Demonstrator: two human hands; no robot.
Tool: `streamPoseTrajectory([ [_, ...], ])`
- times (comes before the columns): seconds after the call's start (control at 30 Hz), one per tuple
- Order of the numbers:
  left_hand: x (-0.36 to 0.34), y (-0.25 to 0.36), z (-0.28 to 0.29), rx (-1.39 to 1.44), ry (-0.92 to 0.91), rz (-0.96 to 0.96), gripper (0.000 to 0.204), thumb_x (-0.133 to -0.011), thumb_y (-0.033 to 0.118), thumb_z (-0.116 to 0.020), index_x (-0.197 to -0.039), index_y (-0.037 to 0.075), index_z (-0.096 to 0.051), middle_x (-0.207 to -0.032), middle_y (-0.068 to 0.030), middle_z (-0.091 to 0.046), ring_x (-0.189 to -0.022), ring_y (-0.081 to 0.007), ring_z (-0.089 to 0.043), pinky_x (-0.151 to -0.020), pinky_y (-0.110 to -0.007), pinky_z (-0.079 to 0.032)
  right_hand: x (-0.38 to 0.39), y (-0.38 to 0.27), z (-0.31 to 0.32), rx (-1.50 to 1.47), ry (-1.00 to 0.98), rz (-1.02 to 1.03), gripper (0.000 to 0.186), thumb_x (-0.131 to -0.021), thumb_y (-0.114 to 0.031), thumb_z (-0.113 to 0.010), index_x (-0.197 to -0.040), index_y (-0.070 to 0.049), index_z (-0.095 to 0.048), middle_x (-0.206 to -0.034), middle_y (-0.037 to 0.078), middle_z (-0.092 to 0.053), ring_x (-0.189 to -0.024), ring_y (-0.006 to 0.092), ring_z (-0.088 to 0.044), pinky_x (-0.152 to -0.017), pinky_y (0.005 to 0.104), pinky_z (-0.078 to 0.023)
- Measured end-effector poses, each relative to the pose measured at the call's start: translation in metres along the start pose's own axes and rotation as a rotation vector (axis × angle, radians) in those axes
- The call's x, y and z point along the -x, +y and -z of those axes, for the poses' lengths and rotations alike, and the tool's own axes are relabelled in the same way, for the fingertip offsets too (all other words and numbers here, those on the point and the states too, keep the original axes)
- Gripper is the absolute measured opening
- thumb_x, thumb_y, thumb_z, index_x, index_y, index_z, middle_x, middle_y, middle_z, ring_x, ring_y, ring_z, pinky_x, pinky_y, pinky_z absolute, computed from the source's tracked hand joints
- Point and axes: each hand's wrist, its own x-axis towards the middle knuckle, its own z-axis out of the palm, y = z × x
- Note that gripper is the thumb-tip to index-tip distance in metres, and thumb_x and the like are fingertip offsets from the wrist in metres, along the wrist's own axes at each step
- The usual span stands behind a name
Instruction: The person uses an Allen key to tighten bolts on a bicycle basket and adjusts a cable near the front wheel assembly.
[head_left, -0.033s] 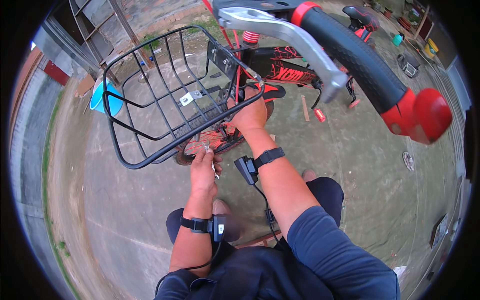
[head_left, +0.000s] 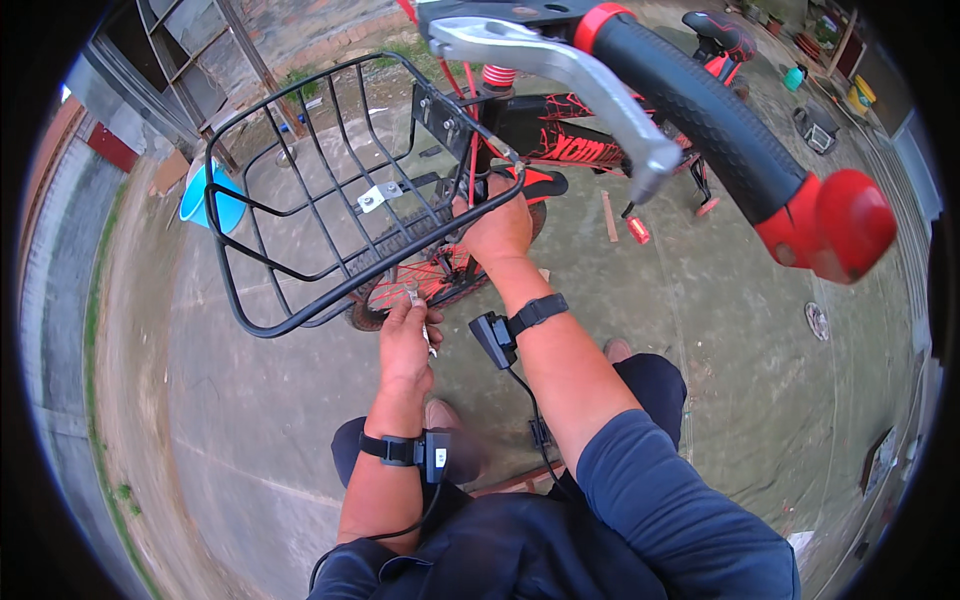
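My left hand (head_left: 404,345) is closed round a small silver wrench (head_left: 413,292), whose open end sticks up past the fingers below the basket's near rim. My right hand (head_left: 498,228) reaches in under the rim of a black wire basket (head_left: 290,328), close to the front of a black and red bicycle (head_left: 575,150). Its fingers curl in by the fork, partly hidden by the rim and frame; what they grip cannot be made out. A silver bracket plate (head_left: 381,196) with a bolt lies at the basket's bottom, above the spoked front wheel (head_left: 425,280).
The handlebar grip (head_left: 710,120) with red ends and a silver brake lever (head_left: 570,75) juts across the upper right. A blue bucket (head_left: 212,197) stands at the left. On the floor lie a red pedal-like piece (head_left: 638,230) and a round disc (head_left: 817,321).
The handlebar, with its grip and brake lever, has swung slightly to the left. Both hands stay almost where they were.
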Motion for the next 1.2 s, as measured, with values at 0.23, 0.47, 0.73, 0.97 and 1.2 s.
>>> streamPoseTrajectory([
  [0.23, -0.005, 0.025, -0.027, -0.117, -0.054, -0.158, 0.007, -0.096, 0.013, -0.058, -0.093, 0.006, -0.059, -0.070, 0.0022, -0.053, -0.054, -0.0051, -0.046, -0.046, -0.022, -0.034, -0.007, 0.068, -0.003, -0.427, -0.145, 0.129, 0.058, -0.074, -0.026, -0.080, -0.122, -0.005, -0.056, -0.117, 0.018, -0.059, -0.108, 0.0338, -0.061, -0.089, 0.0435, -0.050],
  [0.47, -0.093, 0.027, -0.008, -0.013, -0.019, -0.371, 0.019, -0.094, 0.013, -0.063, -0.108, 0.001, -0.059, -0.088, -0.0077, -0.062, -0.076, -0.0174, -0.061, -0.072, -0.030, -0.052, -0.012, 0.052, 0.011, -0.482, -0.413, 0.380, 0.068, -0.083, -0.031, -0.074, -0.140, -0.004, -0.048, -0.140, 0.020, -0.049, -0.126, 0.0322, -0.052, -0.102, 0.0395, -0.045],
  [0.73, -0.100, 0.046, -0.041, -0.941, 0.113, -0.725, 0.028, -0.092, 0.014, -0.065, -0.117, 0.005, -0.057, -0.113, -0.0105, -0.056, -0.093, -0.0204, -0.059, -0.078, -0.036, -0.050, -0.001, 0.034, 0.057, -0.565, -0.389, 0.022, 0.076, -0.078, -0.041, -0.075, -0.138, -0.002, -0.049, -0.133, 0.024, -0.052, -0.124, 0.0378, -0.052, -0.105, 0.0410, -0.043],
  [0.97, -0.101, 0.061, -0.058, -0.497, 0.117, -0.292, 0.016, -0.091, 0.018, -0.064, -0.084, 0.004, -0.059, -0.070, -0.0070, -0.059, -0.054, -0.0162, -0.058, -0.049, -0.030, -0.044, -0.014, 0.052, 0.018, -0.520, -0.388, 0.106, 0.074, -0.077, -0.042, -0.076, -0.135, -0.002, -0.052, -0.129, 0.023, -0.054, -0.121, 0.0382, -0.053, -0.102, 0.0414, -0.043],
  [1.2, -0.107, 0.054, -0.039, -0.503, -0.002, -0.292, 0.014, -0.091, 0.015, -0.062, -0.092, 0.001, -0.059, -0.076, -0.0085, -0.064, -0.053, -0.0153, -0.058, -0.046, -0.028, -0.042, -0.020, 0.068, 0.001, -0.625, -0.394, 0.129, 0.071, -0.075, -0.040, -0.078, -0.131, -0.002, -0.055, -0.127, 0.023, -0.056, -0.119, 0.0378, -0.054, -0.102, 0.0408, -0.043],
])
